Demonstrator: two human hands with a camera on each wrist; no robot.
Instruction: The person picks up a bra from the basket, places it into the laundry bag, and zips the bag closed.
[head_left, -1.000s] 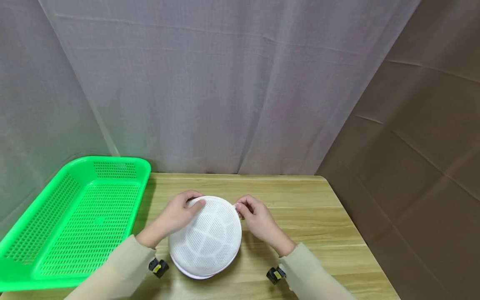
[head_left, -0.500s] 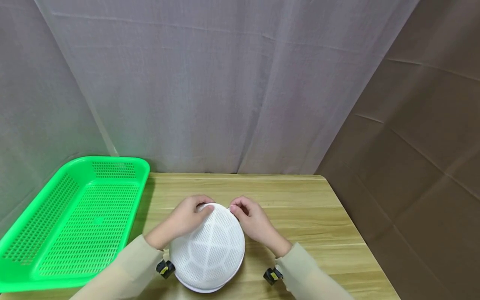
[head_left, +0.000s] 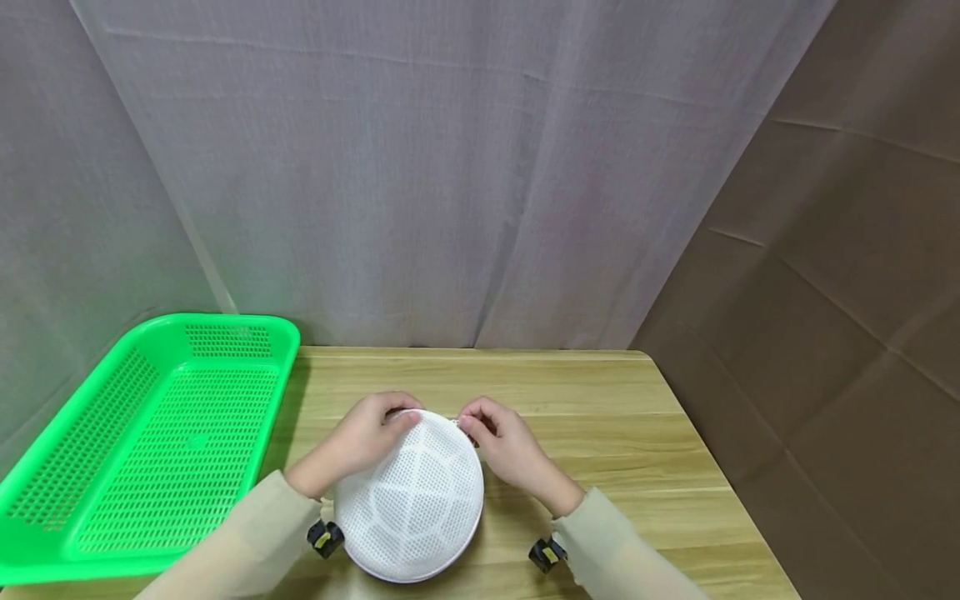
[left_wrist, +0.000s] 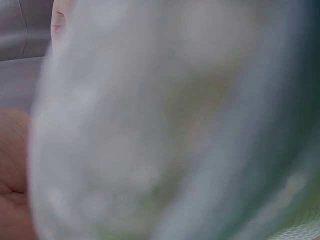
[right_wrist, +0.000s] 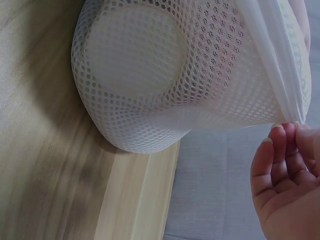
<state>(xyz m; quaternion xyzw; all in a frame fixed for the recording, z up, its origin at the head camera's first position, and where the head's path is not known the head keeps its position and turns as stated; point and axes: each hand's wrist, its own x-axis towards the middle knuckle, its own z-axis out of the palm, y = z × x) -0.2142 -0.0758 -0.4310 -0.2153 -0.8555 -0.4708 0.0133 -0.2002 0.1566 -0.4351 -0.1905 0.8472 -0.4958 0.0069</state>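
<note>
A round white mesh laundry bag (head_left: pixel 411 504) stands over the wooden table in the head view, its flat mesh top tilted up. My left hand (head_left: pixel 375 435) grips its far left edge, thumb on the mesh and fingers behind. Along the far right edge, my right hand (head_left: pixel 507 443) pinches the end of the zipper between thumb and fingertips. In the right wrist view the white zipper band (right_wrist: pixel 275 55) runs down to those fingertips, and a pale round shape shows through the mesh. The left wrist view is mostly filled by the blurred bag (left_wrist: pixel 110 125).
A large green plastic basket (head_left: pixel 281 392) stands on the left of the table, with bare table (head_left: pixel 600 433) to the right of the hands. A grey curtain (head_left: pixel 420 183) hangs behind the table and a brown one (head_left: pixel 840 275) on the right.
My right hand has shifted slightly left, nearer my left hand, still pinching at the bag's edge. The bag has turned a little and come slightly closer to me.
</note>
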